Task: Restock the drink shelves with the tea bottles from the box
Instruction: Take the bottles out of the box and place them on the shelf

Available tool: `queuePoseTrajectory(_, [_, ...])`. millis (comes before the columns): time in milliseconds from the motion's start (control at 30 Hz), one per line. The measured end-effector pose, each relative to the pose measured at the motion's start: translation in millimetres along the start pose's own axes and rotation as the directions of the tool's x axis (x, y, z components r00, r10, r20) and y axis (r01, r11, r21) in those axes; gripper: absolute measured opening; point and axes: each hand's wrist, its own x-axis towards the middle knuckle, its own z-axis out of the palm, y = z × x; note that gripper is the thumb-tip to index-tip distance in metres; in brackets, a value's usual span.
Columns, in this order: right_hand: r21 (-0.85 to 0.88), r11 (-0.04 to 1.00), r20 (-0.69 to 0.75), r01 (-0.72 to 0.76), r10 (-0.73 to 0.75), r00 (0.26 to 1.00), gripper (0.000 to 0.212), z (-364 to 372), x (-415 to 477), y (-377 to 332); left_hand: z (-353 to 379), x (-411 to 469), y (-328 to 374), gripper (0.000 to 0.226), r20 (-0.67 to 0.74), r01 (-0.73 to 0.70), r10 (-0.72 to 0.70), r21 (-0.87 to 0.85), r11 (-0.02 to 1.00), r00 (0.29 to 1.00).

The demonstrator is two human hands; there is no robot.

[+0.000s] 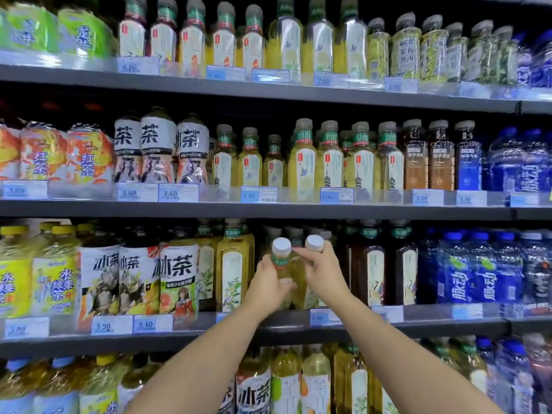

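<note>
Landmark: grey metal shelf board (179, 336), third from the top.

Just above its front edge, the left hand (268, 283) has its fingers curled round the body of a clear plastic tea bottle with pale yellow contents and a white cap (280, 262). The right hand (324, 268) grips a second white-capped pale tea bottle (314, 242) at its shoulder, fingers wrapped close. Both bottles are upright, side by side and apparently touching. The supply box is not in view.

Hazards, in my judgement:
- The bottle bases may catch the board's clear front rail and tip.
- Pushing both in at once may topple the grey-capped bottles (294, 234) standing further back on the board.
</note>
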Motion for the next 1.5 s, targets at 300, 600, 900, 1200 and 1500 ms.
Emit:
queuePoseTrajectory(300, [-0.483,0.875,0.153,-0.012,0.098,0.983,0.046,37.5,37.6,36.4,12.9,42.9,-22.6,0.092,0.045,0.117,-0.125,0.141,0.983,0.991])
queuePoseTrajectory(600, [-0.677,0.736,0.133,0.007,0.113,0.985,0.064,58.2,8.7,55.8,25.4,31.4,-13.7,0.043,0.048,0.185,-0.211,0.317,0.930,0.976])
queuePoseTrajectory(900, [-0.571,0.817,0.126,-0.075,0.177,0.976,0.049,50.9,4.5,48.7,22.2,27.8,-14.3,0.018,0.068,0.116,-0.184,0.551,0.826,0.981])
queuePoseTrajectory(1200, [-0.475,0.787,0.015,-0.394,0.455,0.890,0.041,39.5,5.4,49.8,27.1,35.1,-17.0,0.018,0.088,0.087,-0.167,0.575,0.814,0.982])
queuePoseTrajectory(1500, [-0.495,0.816,0.083,-0.297,0.385,0.919,0.033,36.2,-2.5,50.6,24.9,20.3,-9.6,0.015,0.087,0.071,-0.139,0.542,0.837,0.986])
